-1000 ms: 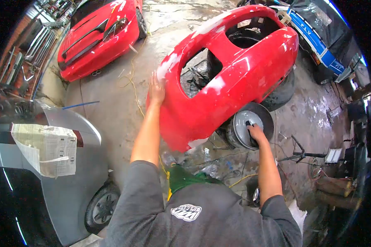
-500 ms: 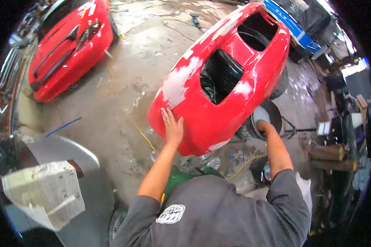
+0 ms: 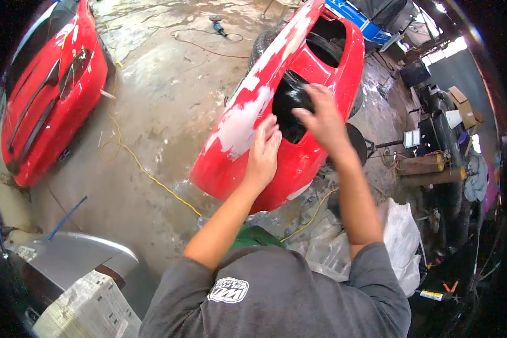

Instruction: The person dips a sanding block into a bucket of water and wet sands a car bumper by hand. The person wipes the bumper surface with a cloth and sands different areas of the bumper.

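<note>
A red car bumper point(image 3: 287, 172) with pale sanded or filled patches stands in front of me, two large openings cut through it. My left hand point(image 3: 265, 152) is at the near opening's left edge, fingers stretched upward and slightly bent, seeming to rest on the painted surface. My right hand point(image 3: 325, 121) is over the right side of that same opening, blurred, its thumb and fingers apart. I see nothing held in either hand. A dark bucket point(image 3: 357, 145) sits right of the bumper, partly hidden by my right forearm.
Another red bumper point(image 3: 67, 101) lies at the left. A silver car panel point(image 3: 90, 250) with newspaper point(image 3: 90, 307) is at lower left. A yellow cord point(image 3: 158, 183) crosses the wet concrete floor. A black tire point(image 3: 260, 48) shows behind the bumper; white plastic sheeting point(image 3: 400, 242) lies at right.
My right hand has come out of the bucket and up over the bumper's opening. My left hand has slid up and right along the bumper. The view has shifted right.
</note>
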The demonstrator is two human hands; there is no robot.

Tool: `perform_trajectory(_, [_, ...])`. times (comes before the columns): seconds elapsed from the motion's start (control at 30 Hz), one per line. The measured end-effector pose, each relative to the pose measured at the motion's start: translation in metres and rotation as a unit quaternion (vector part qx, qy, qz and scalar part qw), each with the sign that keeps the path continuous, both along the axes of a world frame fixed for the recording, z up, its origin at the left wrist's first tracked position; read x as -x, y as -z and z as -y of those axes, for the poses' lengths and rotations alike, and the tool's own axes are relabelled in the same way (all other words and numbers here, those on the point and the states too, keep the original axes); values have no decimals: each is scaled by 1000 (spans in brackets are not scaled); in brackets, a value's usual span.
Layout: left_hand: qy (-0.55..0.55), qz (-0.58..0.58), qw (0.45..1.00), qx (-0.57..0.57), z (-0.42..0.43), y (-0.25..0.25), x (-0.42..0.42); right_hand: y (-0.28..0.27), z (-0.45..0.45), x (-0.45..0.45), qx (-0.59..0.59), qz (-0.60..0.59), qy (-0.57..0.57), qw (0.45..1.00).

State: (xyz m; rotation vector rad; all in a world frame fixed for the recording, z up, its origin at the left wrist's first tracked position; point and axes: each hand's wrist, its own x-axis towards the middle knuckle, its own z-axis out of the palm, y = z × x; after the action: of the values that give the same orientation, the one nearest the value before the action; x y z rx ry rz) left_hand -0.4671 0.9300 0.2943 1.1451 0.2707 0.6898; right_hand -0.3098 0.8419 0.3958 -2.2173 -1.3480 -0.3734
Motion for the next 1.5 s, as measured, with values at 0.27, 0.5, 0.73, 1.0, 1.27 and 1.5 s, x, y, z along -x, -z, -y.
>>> perform_trajectory(0.27, [-117, -34, 992, -29, -86, -32, -41, 47, -70, 61, -153, -181, -176, 955])
perform_trajectory(0.5, [-125, -144, 932, -308, -151, 7, -58, 91, -70, 37, -246, -386, -52, 887])
perform_trajectory(0.73, [-36, -98, 822, -559, -166, 8, -38, 114, -79, 53, 49, -282, 256, 923])
perform_trajectory(1.0, [-75, 21, 828, -555, -187, -8, -137, 131, -89, 57, 13, -184, 322, 928])
perform_trajectory(1.27, [-51, 88, 813, -573, -195, 6, -112, 131, -92, 55, 48, -212, 343, 914])
perform_trajectory(1.5, [-91, 62, 792, -600, -195, -56, -207, 126, -92, 64, 62, -241, 342, 906])
